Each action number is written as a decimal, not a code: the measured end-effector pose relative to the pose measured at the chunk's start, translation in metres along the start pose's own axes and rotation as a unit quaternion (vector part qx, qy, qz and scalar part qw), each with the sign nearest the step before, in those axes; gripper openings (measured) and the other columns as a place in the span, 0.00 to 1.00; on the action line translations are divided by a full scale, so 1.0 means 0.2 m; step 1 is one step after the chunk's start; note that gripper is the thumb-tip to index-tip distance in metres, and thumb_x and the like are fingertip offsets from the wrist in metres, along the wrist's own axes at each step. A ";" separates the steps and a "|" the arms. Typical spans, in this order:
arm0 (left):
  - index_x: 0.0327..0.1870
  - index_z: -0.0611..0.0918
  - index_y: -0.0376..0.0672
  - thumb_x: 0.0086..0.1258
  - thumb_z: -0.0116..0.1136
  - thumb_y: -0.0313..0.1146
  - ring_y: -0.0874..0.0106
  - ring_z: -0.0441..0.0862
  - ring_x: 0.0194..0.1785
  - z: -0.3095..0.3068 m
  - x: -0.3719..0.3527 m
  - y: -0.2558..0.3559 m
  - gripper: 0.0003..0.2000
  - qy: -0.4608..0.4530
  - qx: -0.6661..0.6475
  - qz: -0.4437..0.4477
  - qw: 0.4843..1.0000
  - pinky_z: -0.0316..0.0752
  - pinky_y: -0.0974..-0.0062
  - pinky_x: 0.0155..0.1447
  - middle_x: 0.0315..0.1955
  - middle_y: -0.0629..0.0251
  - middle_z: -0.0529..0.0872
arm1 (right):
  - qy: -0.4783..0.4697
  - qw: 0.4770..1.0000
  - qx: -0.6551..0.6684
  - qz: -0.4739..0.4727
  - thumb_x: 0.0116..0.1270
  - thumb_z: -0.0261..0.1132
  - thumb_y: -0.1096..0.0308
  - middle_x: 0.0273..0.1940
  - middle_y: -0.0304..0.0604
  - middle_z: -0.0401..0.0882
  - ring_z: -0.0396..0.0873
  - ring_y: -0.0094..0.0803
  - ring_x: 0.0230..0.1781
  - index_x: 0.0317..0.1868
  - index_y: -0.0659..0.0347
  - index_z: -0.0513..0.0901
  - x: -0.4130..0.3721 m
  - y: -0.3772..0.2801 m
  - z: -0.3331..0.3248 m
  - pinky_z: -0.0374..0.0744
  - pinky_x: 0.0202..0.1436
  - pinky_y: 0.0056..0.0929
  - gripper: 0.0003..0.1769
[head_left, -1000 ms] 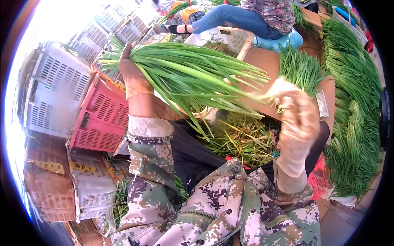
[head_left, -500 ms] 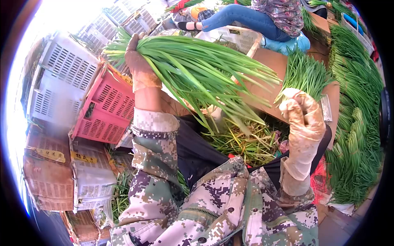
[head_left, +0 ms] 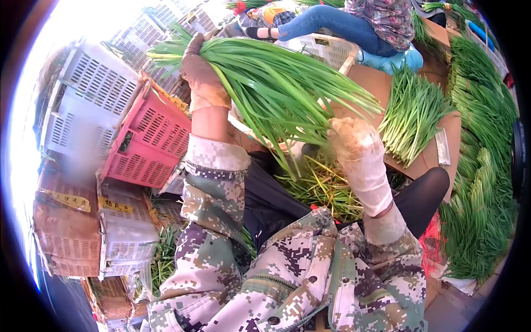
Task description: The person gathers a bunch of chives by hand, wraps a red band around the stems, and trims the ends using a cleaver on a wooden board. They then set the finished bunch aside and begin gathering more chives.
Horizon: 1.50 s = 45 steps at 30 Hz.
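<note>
My left hand (head_left: 202,74), in a brown-stained glove, is closed around one end of a bunch of garlic chives (head_left: 276,77). The long flat leaves fan out to the right and hang down. My right hand (head_left: 357,144), in a pale soiled glove, is curled at the lower edge of that bunch and closed on some of its hanging leaves; the fingertips are partly hidden. Beneath the bunch lies a heap of loose green and yellowed leaves (head_left: 326,188). A smaller pile of garlic chives (head_left: 412,119) rests on a cardboard sheet (head_left: 362,83) to the right.
Stacked white crates (head_left: 91,83) and a pink crate (head_left: 149,138) stand at the left. Long rows of bundled greens (head_left: 481,166) line the right side. Ahead, a person in jeans (head_left: 326,25) sits beside a white basket (head_left: 332,50). Red netting (head_left: 431,243) lies by my right leg.
My right hand has moved left from beside the pile on the cardboard to the lower edge of the held bunch. My left hand and the bunch have shifted slightly up and right.
</note>
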State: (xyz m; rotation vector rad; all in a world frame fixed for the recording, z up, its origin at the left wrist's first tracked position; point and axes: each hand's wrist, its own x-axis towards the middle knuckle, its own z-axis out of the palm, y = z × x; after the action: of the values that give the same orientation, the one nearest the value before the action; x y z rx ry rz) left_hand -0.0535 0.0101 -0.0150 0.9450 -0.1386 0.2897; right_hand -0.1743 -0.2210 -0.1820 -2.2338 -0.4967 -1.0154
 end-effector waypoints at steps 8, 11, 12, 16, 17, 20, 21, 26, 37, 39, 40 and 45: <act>0.36 0.80 0.38 0.70 0.53 0.35 0.67 0.80 0.27 0.00 0.22 0.16 0.09 0.069 0.102 0.079 0.989 0.78 0.71 0.33 0.24 0.62 0.81 | -0.306 0.948 -0.056 0.074 0.63 0.62 0.64 0.22 0.47 0.79 0.81 0.41 0.22 0.29 0.54 0.82 -0.55 0.13 0.14 0.79 0.25 0.36 0.07; 0.39 0.79 0.35 0.71 0.53 0.35 0.66 0.80 0.26 0.02 0.28 0.21 0.11 0.023 0.148 0.109 0.983 0.78 0.70 0.33 0.23 0.61 0.80 | -0.541 0.830 -0.131 0.022 0.59 0.65 0.60 0.27 0.42 0.82 0.83 0.42 0.30 0.36 0.53 0.83 -0.80 0.32 0.18 0.80 0.34 0.43 0.09; 0.39 0.79 0.35 0.71 0.53 0.35 0.66 0.80 0.26 0.01 0.28 0.21 0.11 0.025 0.149 0.113 0.982 0.78 0.70 0.33 0.23 0.61 0.80 | -0.470 0.870 -0.139 0.056 0.59 0.65 0.60 0.30 0.42 0.83 0.83 0.42 0.33 0.39 0.53 0.84 -0.72 0.28 0.12 0.80 0.36 0.42 0.10; 0.38 0.79 0.35 0.71 0.54 0.35 0.65 0.80 0.26 0.02 0.28 0.20 0.10 -0.005 0.193 0.112 0.975 0.79 0.68 0.32 0.24 0.60 0.81 | -0.132 0.983 0.002 0.125 0.64 0.64 0.62 0.33 0.44 0.82 0.81 0.43 0.37 0.41 0.56 0.82 -0.18 0.15 -0.04 0.79 0.43 0.40 0.09; 0.37 0.79 0.35 0.71 0.54 0.35 0.65 0.81 0.26 0.00 0.33 0.20 0.10 -0.016 0.172 0.095 0.980 0.79 0.68 0.32 0.24 0.60 0.82 | -0.128 0.984 0.000 0.124 0.64 0.64 0.62 0.33 0.44 0.82 0.81 0.43 0.37 0.41 0.56 0.82 -0.08 0.12 -0.05 0.79 0.43 0.40 0.09; 0.37 0.79 0.36 0.71 0.54 0.35 0.65 0.81 0.26 0.05 0.29 0.16 0.10 -0.026 0.149 0.070 0.986 0.79 0.68 0.32 0.24 0.60 0.82 | -0.110 0.967 0.169 0.153 0.68 0.61 0.61 0.39 0.47 0.83 0.81 0.43 0.41 0.45 0.56 0.83 0.05 0.11 -0.01 0.79 0.47 0.40 0.11; 0.36 0.79 0.36 0.71 0.54 0.35 0.65 0.81 0.26 0.07 0.27 0.15 0.10 -0.027 0.144 0.062 0.987 0.79 0.68 0.32 0.24 0.60 0.82 | -0.070 0.980 0.157 0.097 0.68 0.62 0.59 0.42 0.49 0.83 0.81 0.45 0.44 0.48 0.57 0.82 0.06 0.15 0.09 0.78 0.49 0.40 0.14; 0.35 0.79 0.36 0.70 0.55 0.34 0.65 0.81 0.26 0.19 0.19 0.09 0.09 -0.053 0.138 0.069 0.987 0.79 0.68 0.33 0.24 0.60 0.82 | -0.178 0.960 0.099 0.193 0.64 0.66 0.56 0.49 0.57 0.81 0.79 0.50 0.50 0.54 0.63 0.80 0.16 0.04 0.15 0.77 0.54 0.40 0.23; 0.32 0.78 0.43 0.68 0.53 0.38 0.68 0.78 0.23 0.29 0.11 0.01 0.09 -0.065 0.132 -0.010 0.989 0.75 0.70 0.31 0.20 0.67 0.77 | -0.068 0.720 0.578 0.378 0.68 0.63 0.71 0.47 0.41 0.82 0.78 0.21 0.44 0.59 0.67 0.76 0.10 0.06 0.06 0.76 0.50 0.21 0.20; 0.33 0.78 0.43 0.69 0.53 0.38 0.68 0.77 0.23 0.25 0.15 0.00 0.09 -0.086 0.104 -0.039 0.990 0.74 0.70 0.30 0.19 0.67 0.77 | -0.066 0.728 0.574 0.370 0.68 0.63 0.71 0.47 0.41 0.82 0.78 0.21 0.44 0.59 0.67 0.76 0.09 0.08 0.07 0.76 0.50 0.21 0.20; 0.33 0.78 0.43 0.69 0.53 0.38 0.68 0.77 0.23 0.25 0.14 -0.02 0.09 -0.086 0.103 -0.041 0.990 0.74 0.70 0.30 0.19 0.67 0.77 | -0.063 0.736 0.570 0.360 0.68 0.63 0.72 0.47 0.41 0.82 0.78 0.21 0.44 0.59 0.68 0.76 0.09 0.09 0.08 0.76 0.49 0.21 0.20; 0.34 0.78 0.42 0.69 0.53 0.37 0.68 0.77 0.23 0.27 0.11 -0.03 0.08 -0.042 0.128 -0.035 0.990 0.74 0.70 0.30 0.20 0.67 0.77 | -0.065 0.700 0.597 0.387 0.68 0.62 0.72 0.43 0.39 0.83 0.78 0.19 0.40 0.56 0.67 0.77 0.08 0.12 0.08 0.76 0.45 0.19 0.17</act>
State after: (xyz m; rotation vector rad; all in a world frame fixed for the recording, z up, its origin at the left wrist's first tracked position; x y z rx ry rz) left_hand -0.0301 -0.0326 0.0169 1.2152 -0.1471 0.2067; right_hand -0.1426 -0.2266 -0.1877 -1.0565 -0.1135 0.0398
